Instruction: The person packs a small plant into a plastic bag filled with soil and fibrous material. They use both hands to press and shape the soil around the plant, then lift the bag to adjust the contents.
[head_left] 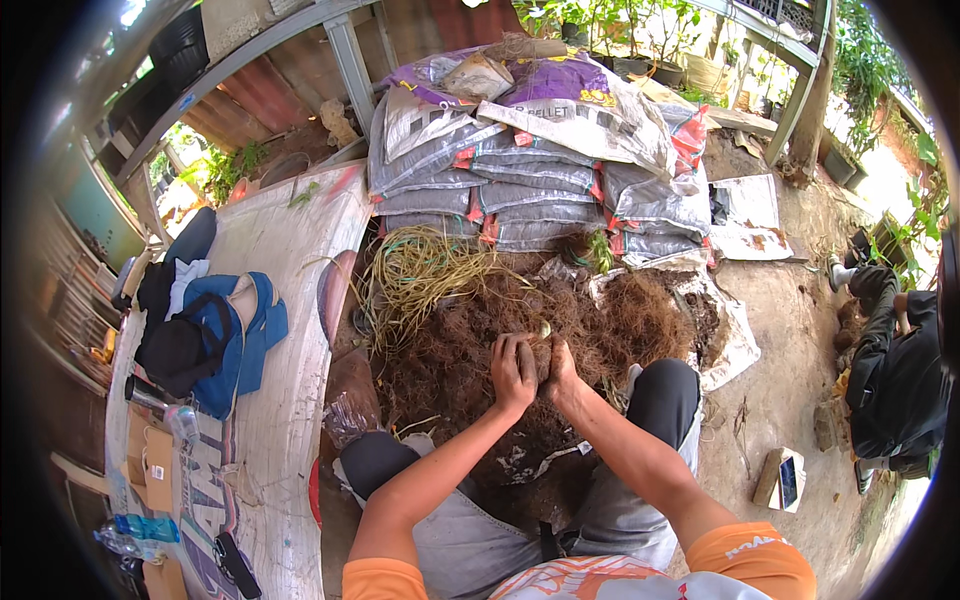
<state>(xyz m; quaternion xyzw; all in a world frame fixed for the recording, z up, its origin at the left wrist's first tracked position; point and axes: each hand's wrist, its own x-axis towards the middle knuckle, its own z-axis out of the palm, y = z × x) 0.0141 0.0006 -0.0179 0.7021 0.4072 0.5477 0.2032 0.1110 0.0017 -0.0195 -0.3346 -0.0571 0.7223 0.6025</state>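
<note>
Cupping a clump [542, 352] among the fibre [455, 345], mid-frame

Clump: brown, between the palms at frame centre; a pale tip [544, 328] shows at its upper side. Left hand [514, 372] and right hand [563, 372] pressed toward each other around it, fingers curved; firmness cannot be told. Judgement: even pressure from both sides should hold it together; one-sided squeezing could crumble it. Best leave the tip free of the fingers; it looks tender. Working low limits spillage.

Surface: tangled brown fibre on the ground [765, 385]; dry strands [425, 275] at its upper left.

Room: half-open, daylit. Stacked bags [535, 180], upper centre; pale bench [285, 420], left, bearing blue cloth [264, 340] and black cap [178, 352]; phone [789, 483] on a block [768, 488], lower right; railing [347, 65] and greenery [865, 95] above.
</note>
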